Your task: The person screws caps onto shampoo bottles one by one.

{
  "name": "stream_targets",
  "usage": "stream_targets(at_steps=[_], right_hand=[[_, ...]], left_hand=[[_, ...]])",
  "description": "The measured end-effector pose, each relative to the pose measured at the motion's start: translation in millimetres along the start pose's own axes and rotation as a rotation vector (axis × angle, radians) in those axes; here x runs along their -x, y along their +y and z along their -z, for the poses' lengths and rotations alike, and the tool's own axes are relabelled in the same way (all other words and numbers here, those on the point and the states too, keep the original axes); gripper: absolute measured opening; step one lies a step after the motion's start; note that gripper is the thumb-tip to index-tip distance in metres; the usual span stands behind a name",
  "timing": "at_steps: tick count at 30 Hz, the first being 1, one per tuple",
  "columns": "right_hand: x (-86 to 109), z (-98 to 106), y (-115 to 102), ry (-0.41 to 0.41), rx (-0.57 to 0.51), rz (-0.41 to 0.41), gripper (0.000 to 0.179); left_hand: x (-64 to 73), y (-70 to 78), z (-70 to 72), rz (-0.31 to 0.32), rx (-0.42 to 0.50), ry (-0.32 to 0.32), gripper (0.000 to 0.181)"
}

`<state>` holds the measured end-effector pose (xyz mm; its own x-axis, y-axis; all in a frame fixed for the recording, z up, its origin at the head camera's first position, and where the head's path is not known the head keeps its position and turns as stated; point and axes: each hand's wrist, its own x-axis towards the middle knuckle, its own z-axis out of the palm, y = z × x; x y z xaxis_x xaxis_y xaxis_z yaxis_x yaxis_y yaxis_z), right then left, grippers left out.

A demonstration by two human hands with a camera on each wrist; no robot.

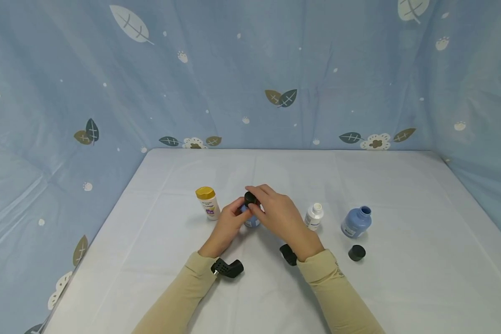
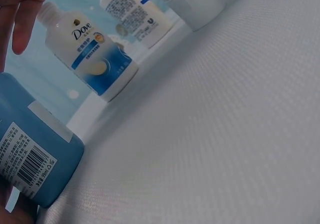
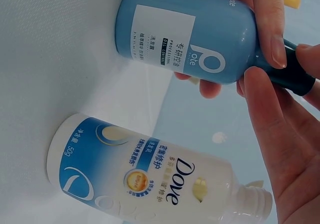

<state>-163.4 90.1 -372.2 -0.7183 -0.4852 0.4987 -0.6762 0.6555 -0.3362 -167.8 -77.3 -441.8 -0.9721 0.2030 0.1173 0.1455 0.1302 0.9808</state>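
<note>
blue bottle (image 1: 252,221): in the head view mostly hidden behind both hands; only a sliver shows at frame centre.
black cap (image 1: 250,198): partly covered by the right hand (image 1: 280,217) fingers (image 3: 267,21).
left hand (image 1: 227,227): in the left wrist view cut off at the upper left edge.
Dove bottle (image 3: 145,176): bottom cut by the lower edge of the right wrist view.
yellow-capped bottle (image 1: 207,202): label too small to read.

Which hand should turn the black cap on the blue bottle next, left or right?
Right, probably. The right hand already has its fingertips pinching the black cap, while the left hand grips the body of the blue bottle and steadies it on the table.
</note>
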Motion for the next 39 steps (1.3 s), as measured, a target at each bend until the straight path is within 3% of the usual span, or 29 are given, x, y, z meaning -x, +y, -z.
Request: stream_targets(at_steps=[11,18,39], right_hand=[[1.0,0.7,-0.1,0.005,0.011,0.003,0.038],[0.7,0.5,-0.5,-0.008,0.013,-0.009,0.037],[0.6,0.2,-0.2,0.004,0.017,0.018,0.035]], left_hand=[[2.0,3.5,1.2,0.034,0.005,-0.047,0.036],[10.0,30.8,0.0,0.065,0.014,-0.09,0.039],[9.4,27.9,0.3,0.057,0.014,-0.106,0.037]])
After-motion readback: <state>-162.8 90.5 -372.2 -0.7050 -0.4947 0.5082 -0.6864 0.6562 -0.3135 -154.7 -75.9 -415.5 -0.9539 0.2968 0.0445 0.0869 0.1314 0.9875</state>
